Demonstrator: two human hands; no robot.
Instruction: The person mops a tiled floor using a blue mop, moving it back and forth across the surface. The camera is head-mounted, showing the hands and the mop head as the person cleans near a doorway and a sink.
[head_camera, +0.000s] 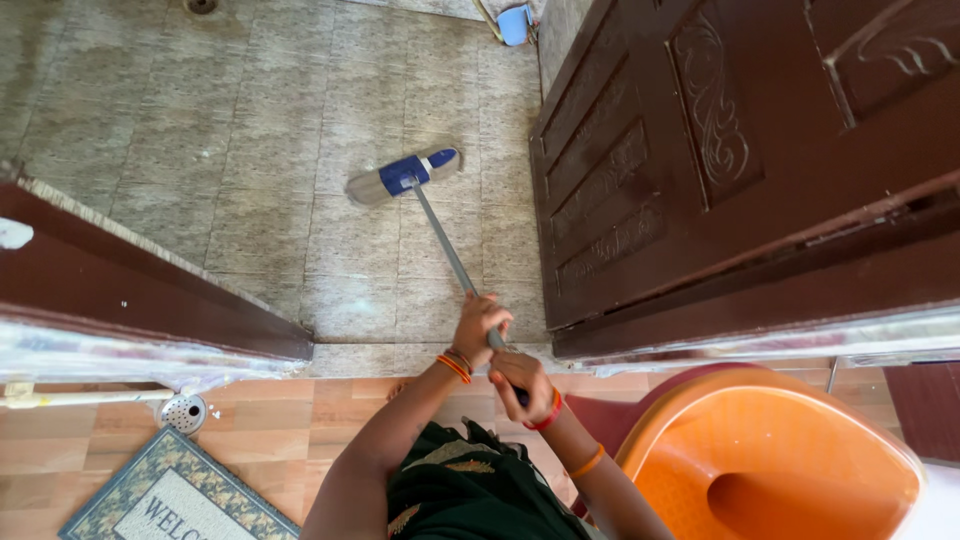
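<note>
There is one flat mop (404, 175), held by two hands: the left hand (477, 322) and the right hand (520, 380). I count one carved wooden door (700, 140), one orange plastic chair (770, 460), one doormat (170, 495) and three bangles.

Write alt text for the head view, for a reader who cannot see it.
Seen from above, both hands, left hand ahead of right hand, grasp the grey handle of a flat mop whose blue-and-grey head rests on a tiled floor beyond an open carved brown door. An orange plastic chair and a patterned doormat sit near the person.
</note>
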